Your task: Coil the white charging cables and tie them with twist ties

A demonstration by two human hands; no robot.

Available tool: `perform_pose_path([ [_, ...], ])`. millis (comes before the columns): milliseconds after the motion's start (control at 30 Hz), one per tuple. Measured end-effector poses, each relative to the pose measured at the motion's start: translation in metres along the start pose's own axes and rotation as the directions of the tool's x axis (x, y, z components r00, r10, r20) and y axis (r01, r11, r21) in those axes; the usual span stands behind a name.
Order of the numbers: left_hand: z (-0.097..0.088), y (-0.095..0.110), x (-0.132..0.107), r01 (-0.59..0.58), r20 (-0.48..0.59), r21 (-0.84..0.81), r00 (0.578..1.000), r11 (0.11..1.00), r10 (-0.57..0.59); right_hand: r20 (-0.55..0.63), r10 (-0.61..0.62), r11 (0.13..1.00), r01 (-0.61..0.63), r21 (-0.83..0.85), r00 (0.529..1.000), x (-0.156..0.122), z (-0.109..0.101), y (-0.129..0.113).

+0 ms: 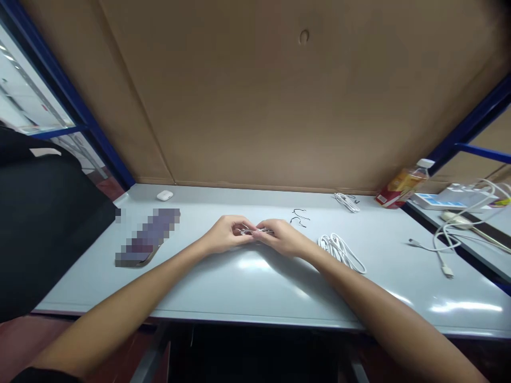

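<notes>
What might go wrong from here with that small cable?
The small white cable bundle pinched between the left hand and right hand might tangle, as it looks tightly looped. The right forearm could also snag the loose coiled white cable lying just beside it.

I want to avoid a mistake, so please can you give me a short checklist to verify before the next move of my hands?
1. Left hand and right hand both on the small white bundle: ok.
2. Firm grip on the bundle: cannot tell, the fingers cover most of it.
3. Coiled white cable apart from the right hand: ok, there is a gap.
4. Thin black wires apart from the hands: ok.
5. Long white cable away from the hands: ok, it lies far to the right.
6. Blurred object left of the hands: cannot tell what it is.
</notes>
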State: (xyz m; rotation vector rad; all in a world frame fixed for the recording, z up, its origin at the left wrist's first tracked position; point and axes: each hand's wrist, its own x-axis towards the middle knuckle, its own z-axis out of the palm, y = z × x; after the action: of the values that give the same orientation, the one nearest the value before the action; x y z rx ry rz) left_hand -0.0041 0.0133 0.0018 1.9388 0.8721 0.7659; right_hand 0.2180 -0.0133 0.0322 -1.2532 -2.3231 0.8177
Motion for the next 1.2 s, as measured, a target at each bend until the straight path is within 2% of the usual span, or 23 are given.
perform_pose_path([
  [133,-0.001,-0.002,0.0,0.145,-0.082,-0.168,0.984,0.975,-0.161,-0.137,-0.062,0.998,0.058,-0.034,0.989,-0.002,0.004,-0.005],
  [233,0.002,-0.002,-0.001,0.203,-0.071,-0.302,0.97,0.931,-0.234,-0.241,-0.083,0.988,0.047,-0.149,0.967,-0.002,0.011,-0.006],
  [333,0.009,0.001,-0.001,0.201,0.01,-0.434,0.976,0.878,-0.219,-0.287,-0.054,0.976,-0.011,-0.218,0.956,-0.001,0.018,-0.005],
  [433,0.014,0.006,-0.002,0.192,0.097,-0.515,0.981,0.836,-0.166,-0.289,-0.043,0.983,-0.011,-0.183,0.956,0.0,0.022,-0.003],
  [567,0.011,0.014,-0.006,0.268,0.201,-0.436,0.959,0.859,-0.198,-0.274,-0.042,0.984,-0.007,-0.176,0.961,0.001,0.023,-0.002],
  [700,0.005,0.022,-0.01,0.374,0.348,-0.33,0.902,0.867,-0.257,-0.304,-0.052,0.978,-0.012,-0.206,0.951,0.002,0.025,-0.003],
  [800,0.004,0.024,-0.011,0.355,0.419,-0.263,0.88,0.897,-0.226,-0.323,-0.055,0.978,-0.014,-0.209,0.945,0.001,0.028,-0.004],
  [933,0.006,0.025,-0.011,0.27,0.406,-0.171,0.896,0.948,-0.182,-0.357,-0.082,0.978,0.007,-0.208,0.931,-0.002,0.03,-0.005],
  [1000,0.009,0.024,-0.011,0.246,0.366,-0.181,0.916,0.952,-0.167,-0.385,-0.161,0.966,0.065,-0.252,0.909,-0.004,0.03,-0.006],
  [1100,0.013,0.022,-0.011,0.248,0.334,-0.209,0.927,0.946,-0.17,-0.367,-0.329,0.887,0.151,-0.437,0.87,-0.004,0.029,-0.006],
  [1200,0.016,0.022,-0.01,0.268,0.327,-0.22,0.926,0.938,-0.188,-0.26,-0.368,0.782,0.145,-0.607,0.893,0.001,0.027,-0.005],
])
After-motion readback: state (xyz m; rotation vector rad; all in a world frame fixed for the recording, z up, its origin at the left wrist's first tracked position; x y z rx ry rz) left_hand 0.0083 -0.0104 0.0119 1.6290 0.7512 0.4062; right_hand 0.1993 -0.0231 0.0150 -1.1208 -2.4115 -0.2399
